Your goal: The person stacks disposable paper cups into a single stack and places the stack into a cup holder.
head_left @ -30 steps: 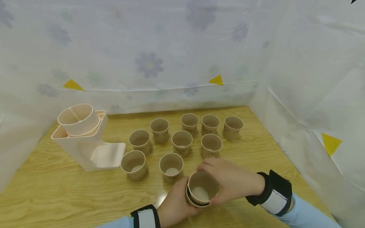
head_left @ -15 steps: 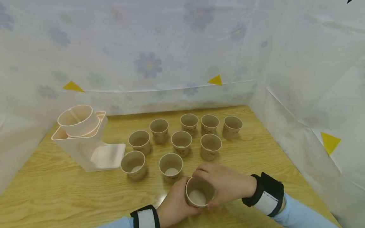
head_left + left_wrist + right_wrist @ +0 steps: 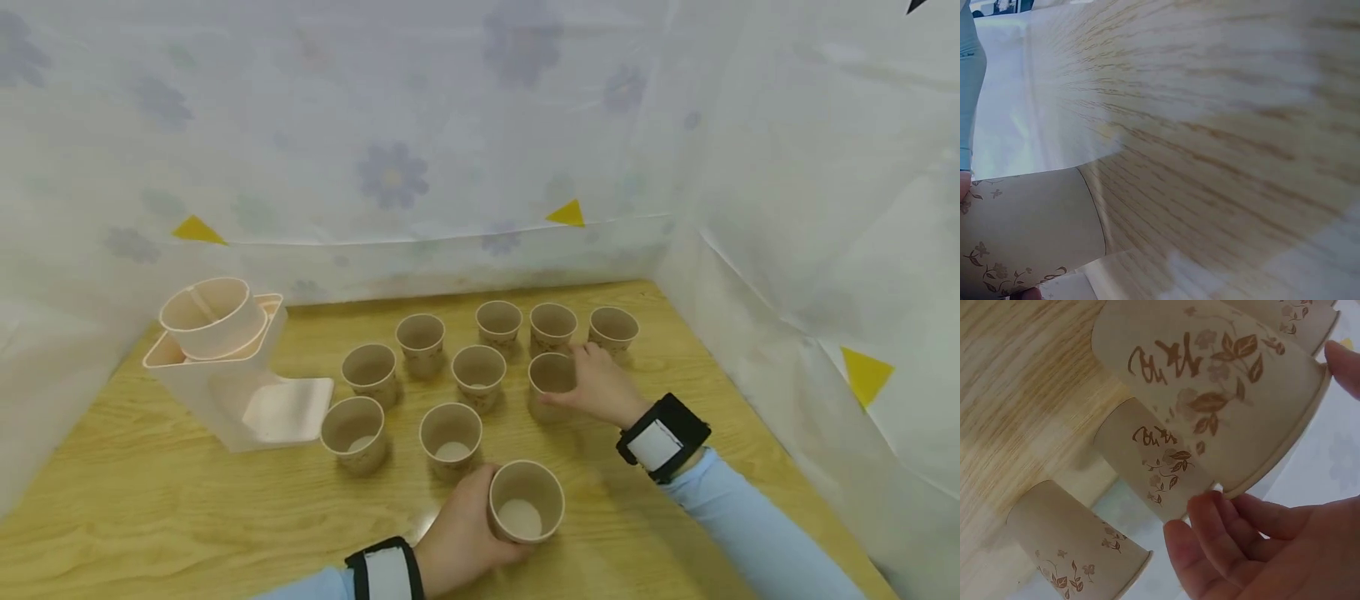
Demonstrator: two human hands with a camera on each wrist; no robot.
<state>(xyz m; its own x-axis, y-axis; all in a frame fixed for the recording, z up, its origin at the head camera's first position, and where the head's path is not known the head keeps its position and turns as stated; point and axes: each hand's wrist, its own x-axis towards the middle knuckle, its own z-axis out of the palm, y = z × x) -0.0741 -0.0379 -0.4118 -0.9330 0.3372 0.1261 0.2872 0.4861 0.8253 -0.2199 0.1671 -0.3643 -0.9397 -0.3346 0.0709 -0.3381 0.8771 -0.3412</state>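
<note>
In the head view, my left hand grips the side of a beige paper cup at the table's front, its mouth facing up. The left wrist view shows the floral print on this held cup, with a fingertip at its edge. My right hand reaches to another paper cup, the nearest of the right-hand group. In the right wrist view, the thumb and fingers pinch the rim of this printed cup from opposite sides. It stands upright on the table.
Several more upright paper cups stand in loose rows across the wooden table. A pale plastic holder with a round open-topped part stands at the left. White patterned sheeting encloses the back and sides.
Two cups seen one inside the other in my left hand now look like one. My right hand has left them and moved up to the rim of another cup. The left hand stays put.
</note>
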